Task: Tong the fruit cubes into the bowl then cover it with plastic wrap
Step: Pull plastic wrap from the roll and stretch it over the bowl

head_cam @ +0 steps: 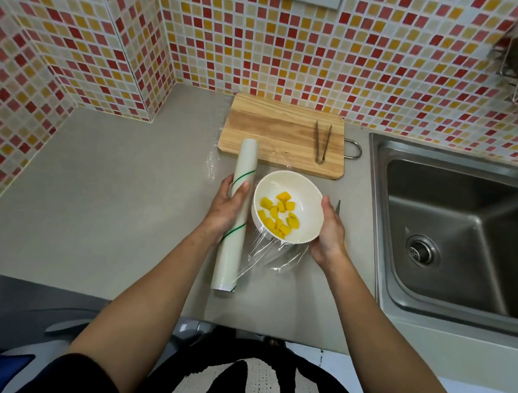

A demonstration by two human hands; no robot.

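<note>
A white bowl [304,196] holding several yellow fruit cubes [278,215] is tilted towards me on the grey counter. Clear plastic wrap [273,256] stretches over the bowl and bunches below its near rim. My left hand [227,207] grips the white roll of plastic wrap [237,213], which lies lengthwise just left of the bowl. My right hand [329,233] holds the bowl's right side, fingers curled round its wall. Metal tongs [321,142] lie on the wooden cutting board [275,132] behind the bowl.
A steel sink [465,231] takes up the right side, its rim close to my right hand. A thin dark object [338,206] sticks up behind my right hand. Tiled walls close off the back and left. The counter's [113,185] left part is bare.
</note>
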